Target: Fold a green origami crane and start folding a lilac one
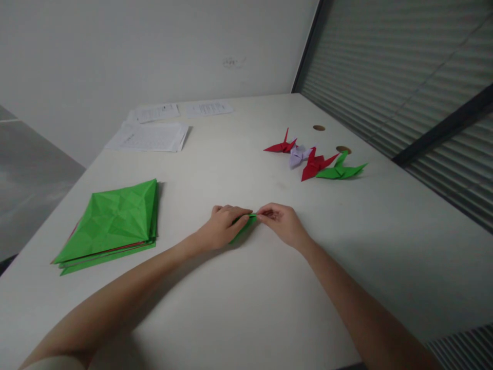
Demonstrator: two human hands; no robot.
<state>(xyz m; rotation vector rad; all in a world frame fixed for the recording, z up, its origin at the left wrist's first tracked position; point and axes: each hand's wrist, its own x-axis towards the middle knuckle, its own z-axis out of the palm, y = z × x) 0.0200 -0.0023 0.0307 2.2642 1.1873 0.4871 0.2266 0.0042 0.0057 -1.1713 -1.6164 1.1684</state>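
Observation:
A small folded piece of green origami paper (243, 229) lies on the white table between my hands, partly covered by my fingers. My left hand (225, 224) is closed on its left side, with thumb and fingers pressed at the upper edge. The thumb and forefinger of my right hand (283, 222) pinch the paper's upper right tip. To the far right sit folded paper cranes: a red crane (283, 147), a pale purple crane (298, 155), another red crane (315, 164) and a green crane (340, 170).
At the left lies a stack of creased green paper sheets (117, 213) with a red edge showing. Printed papers (152, 137) are spread at the back left. Two round holes, one a cable hole (319, 128), pierce the table near the window blinds (393, 67). A wall stands behind.

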